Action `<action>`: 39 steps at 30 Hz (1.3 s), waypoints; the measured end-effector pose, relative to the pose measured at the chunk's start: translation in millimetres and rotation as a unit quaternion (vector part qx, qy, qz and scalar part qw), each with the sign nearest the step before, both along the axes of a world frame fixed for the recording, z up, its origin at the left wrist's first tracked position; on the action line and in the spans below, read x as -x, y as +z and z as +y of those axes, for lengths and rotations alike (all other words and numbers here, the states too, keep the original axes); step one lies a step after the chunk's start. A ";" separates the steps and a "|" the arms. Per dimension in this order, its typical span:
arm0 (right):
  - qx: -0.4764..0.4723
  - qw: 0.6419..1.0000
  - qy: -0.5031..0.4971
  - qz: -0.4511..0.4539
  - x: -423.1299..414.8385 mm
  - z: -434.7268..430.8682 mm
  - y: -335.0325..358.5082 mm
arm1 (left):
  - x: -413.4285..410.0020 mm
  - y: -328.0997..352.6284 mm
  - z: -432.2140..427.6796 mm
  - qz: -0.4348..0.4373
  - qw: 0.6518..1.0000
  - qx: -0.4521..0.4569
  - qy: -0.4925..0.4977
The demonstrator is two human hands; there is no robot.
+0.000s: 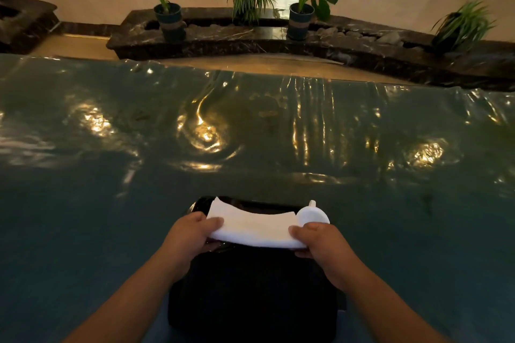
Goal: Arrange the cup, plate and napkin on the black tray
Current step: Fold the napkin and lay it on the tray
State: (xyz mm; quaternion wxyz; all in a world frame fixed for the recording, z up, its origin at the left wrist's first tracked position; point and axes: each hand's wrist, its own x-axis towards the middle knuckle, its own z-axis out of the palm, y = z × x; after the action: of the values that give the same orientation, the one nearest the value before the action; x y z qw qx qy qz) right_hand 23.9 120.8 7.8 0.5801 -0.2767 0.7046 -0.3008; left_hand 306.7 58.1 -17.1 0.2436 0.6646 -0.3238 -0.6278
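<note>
— Potted plants (169,12) line a dark marble ledge (250,36) behind the table (111,203), whose teal top is covered in shiny, wrinkled plastic. What do we have in our hands?

— We hold the white napkin (255,227) by its two ends. Our left hand (189,234) curls around the left end, thumb on top and fingers underneath; our right hand (324,242) pinches the right end the same way.

— Which way does it run?

— Its long side runs left to right, over the far part of the black tray (250,301), which sits at the near edge of the table.

— And the cup?

— A white cup (313,216) stands at the tray's far right corner, just behind our right thumb, its handle pointing away from us.
</note>
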 end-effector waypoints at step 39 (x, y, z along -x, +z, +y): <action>0.109 0.762 0.515 0.376 -26.3 81.1 -104.8 | -4.4 -88.1 97.8 -0.374 0.697 0.251 -0.558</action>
State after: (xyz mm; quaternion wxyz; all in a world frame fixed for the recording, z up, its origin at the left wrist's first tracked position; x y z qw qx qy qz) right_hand 50.2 201.9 -97.0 0.3019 -0.7503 0.5801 0.0970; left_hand 311.1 155.9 -105.2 -0.1346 0.4567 -0.8449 -0.2437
